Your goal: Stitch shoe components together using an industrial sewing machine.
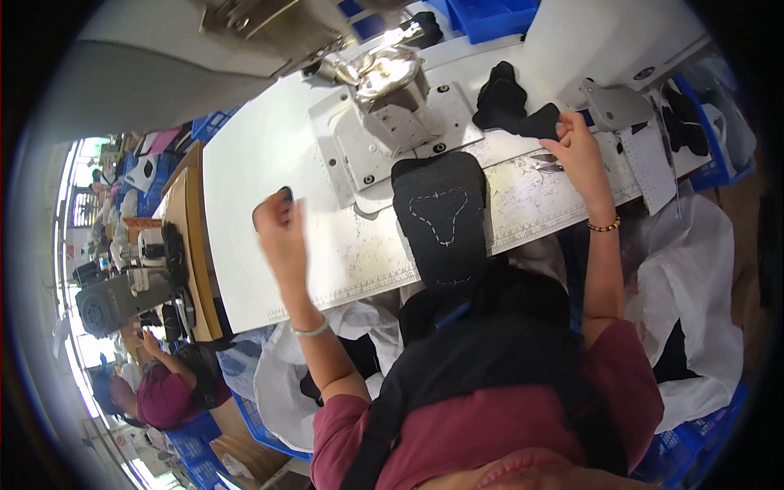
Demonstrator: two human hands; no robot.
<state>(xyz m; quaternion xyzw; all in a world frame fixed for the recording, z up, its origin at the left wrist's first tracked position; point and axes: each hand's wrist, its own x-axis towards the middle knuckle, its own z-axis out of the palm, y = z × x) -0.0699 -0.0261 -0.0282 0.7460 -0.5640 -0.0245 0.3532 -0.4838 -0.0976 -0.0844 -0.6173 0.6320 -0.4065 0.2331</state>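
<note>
Two hands at a white sewing table, each on black fabric.

The right hand (578, 149) pinches one small black fabric piece (539, 122) at the far right of the table (253, 180), its fingers closed on the piece's edge; just beyond it lies one loose pile of black pieces (500, 96). The left hand (282, 224), blurred, is raised over the table's left part with fingers curled round something dark at the tips; what it grips cannot be told. Between the two hands one large black panel (443, 220) with a white stitched triangle outline lies flat, hanging over the near edge toward the person's lap. Behind it stands one sewing machine (392, 82) on its metal plate. Each wrist wears one bracelet. Blue bins (498, 16) line the far side; white plastic bags (694, 302) sit at the right.
</note>
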